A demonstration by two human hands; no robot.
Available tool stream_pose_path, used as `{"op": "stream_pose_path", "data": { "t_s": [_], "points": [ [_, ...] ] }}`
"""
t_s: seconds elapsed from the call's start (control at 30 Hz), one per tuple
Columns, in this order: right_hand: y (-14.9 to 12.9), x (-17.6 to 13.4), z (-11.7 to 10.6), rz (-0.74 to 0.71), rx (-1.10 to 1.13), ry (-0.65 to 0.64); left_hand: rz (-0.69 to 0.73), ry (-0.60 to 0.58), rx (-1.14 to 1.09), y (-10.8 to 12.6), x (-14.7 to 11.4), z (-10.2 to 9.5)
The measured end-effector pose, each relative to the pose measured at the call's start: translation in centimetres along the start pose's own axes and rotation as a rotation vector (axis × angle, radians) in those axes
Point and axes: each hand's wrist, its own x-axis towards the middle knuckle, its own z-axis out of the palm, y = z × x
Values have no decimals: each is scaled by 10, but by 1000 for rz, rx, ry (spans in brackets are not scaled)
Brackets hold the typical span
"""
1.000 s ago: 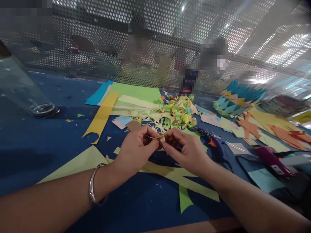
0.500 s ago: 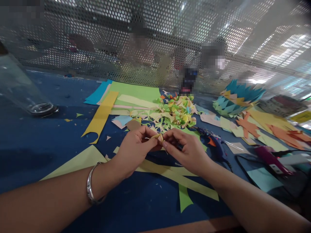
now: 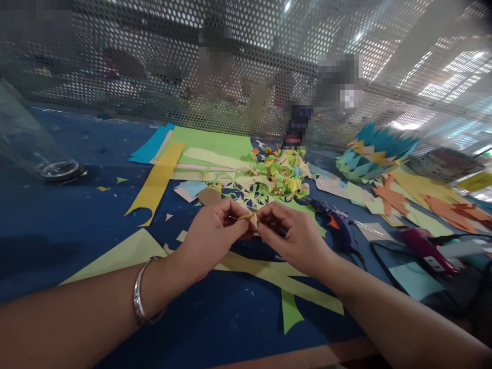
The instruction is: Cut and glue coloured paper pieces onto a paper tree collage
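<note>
Between my fingertips is a small piece of folded yellow paper (image 3: 252, 219). My left hand (image 3: 216, 231) pinches it from the left, thumb on top. From the right, my right hand (image 3: 295, 231) grips its other side between thumb and fingers. Both hands are held over the blue table, and the fingers hide part of the paper. Pale yellow paper strips (image 3: 284, 284) lie beneath my wrists. Just beyond my fingers is a heap of small curled paper pieces (image 3: 286, 174), green, yellow and pink.
A glue gun (image 3: 342, 230) lies right of my right hand, near a purple power strip (image 3: 428, 251) with cables. Green sheets (image 3: 215, 141) and a yellow strip (image 3: 159, 177) are at the back left. A paper crown-like ring (image 3: 374, 154) stands far right; a clear jar (image 3: 46, 148) stands left.
The view has shifted slightly. Both hands stay almost in place, still pinching the yellow paper, whose visible fold has turned a little.
</note>
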Motion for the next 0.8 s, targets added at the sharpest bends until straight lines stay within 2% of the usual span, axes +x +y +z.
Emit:
{"op": "stream_pose_path", "data": {
  "t_s": [0.13,0.2,0.27,0.47,0.8],
  "points": [
    [0,-1,1,-20,0,30,121,-43,279,-2,0,-3],
    [0,-1,1,-26,8,28,143,-67,339,0,0,-4],
    [1,-1,1,-25,9,20,119,-91,318,2,-1,-4],
    [2,-2,-2,-8,16,23,-66,-210,47,10,-3,-8],
    [3,-5,-7,-2,52,-4,-137,-248,96,16,0,-11]
  ]
}}
